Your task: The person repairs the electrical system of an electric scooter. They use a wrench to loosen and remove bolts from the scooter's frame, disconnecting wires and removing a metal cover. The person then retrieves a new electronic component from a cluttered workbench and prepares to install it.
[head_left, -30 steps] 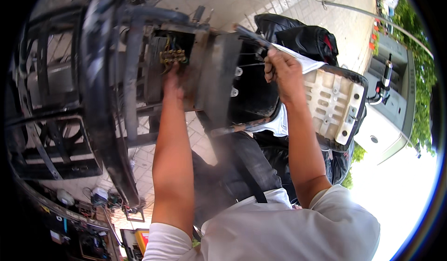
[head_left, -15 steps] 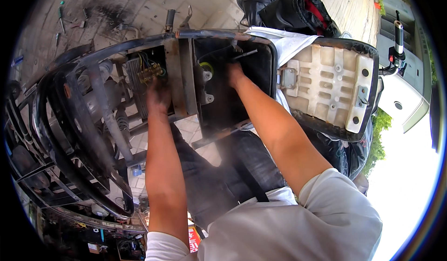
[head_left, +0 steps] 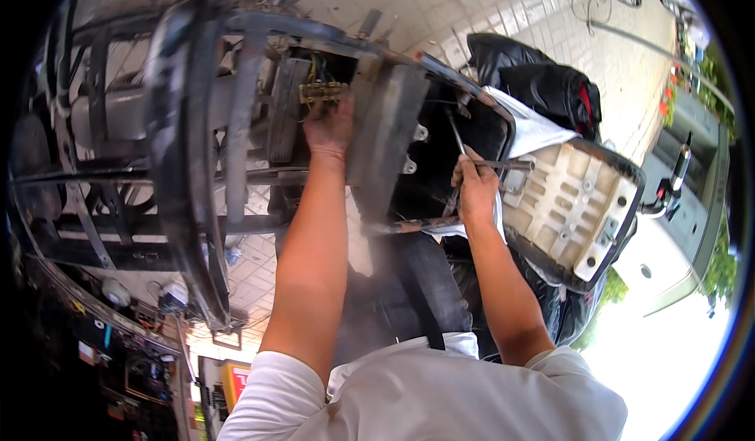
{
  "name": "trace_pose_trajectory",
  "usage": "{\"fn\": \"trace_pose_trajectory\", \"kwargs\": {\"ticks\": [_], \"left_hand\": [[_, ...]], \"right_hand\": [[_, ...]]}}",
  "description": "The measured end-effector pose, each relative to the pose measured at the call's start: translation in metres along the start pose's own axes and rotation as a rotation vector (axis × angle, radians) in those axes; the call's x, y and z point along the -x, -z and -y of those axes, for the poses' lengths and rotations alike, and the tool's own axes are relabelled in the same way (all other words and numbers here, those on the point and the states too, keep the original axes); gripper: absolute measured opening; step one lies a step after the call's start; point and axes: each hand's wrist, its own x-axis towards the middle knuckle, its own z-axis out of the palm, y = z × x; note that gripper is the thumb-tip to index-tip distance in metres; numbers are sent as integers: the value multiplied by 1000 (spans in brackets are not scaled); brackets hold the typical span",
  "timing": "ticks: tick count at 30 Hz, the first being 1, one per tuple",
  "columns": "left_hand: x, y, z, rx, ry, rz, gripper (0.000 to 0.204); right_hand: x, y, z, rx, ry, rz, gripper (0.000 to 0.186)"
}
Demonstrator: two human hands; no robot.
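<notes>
My left hand (head_left: 329, 126) is at a brass-coloured terminal block (head_left: 321, 93) with thin wires behind it, in an opening of the dark vehicle frame. Its fingertips are closed against the block's lower edge. Above the black seat compartment (head_left: 434, 138), my right hand (head_left: 476, 189) is closed on a slim metal rod-like tool (head_left: 457, 133), whose shaft points up and away. A dark bar (head_left: 503, 164) also sticks out to the right from that hand; I cannot tell whether it is a separate tool. The finned grey box (head_left: 285, 115) sits left of the block.
The tipped-back seat (head_left: 570, 205) shows its pale underside at right, with a white cloth (head_left: 531, 126) and a black padded cover (head_left: 539, 83) beside it. A handlebar grip (head_left: 681, 162) stands farther right. Rusty frame tubes (head_left: 189, 150) fill the left; tools and parts lie lower left.
My right hand has come up out of the seat compartment with the rod-like tool in it. My left hand stays at the terminal block, while the view has shifted and turned.
</notes>
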Motion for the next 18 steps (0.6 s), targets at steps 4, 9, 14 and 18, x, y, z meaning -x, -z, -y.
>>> {"fn": "trace_pose_trajectory", "kwargs": {"ticks": [4,9,14,18], "left_hand": [[7,3,-5,-132,-83,-13,38],[9,2,-17,-255,-17,31,33],[14,-12,-14,-256,-11,-118,31],[15,-21,-13,-199,-135,-134,32]], "right_hand": [[-21,-3,4,122,-49,83,28],[-46,3,37,867,363,215,29],[11,37,103,1195,337,190,28],[58,32,186,869,624,282,17]]}}
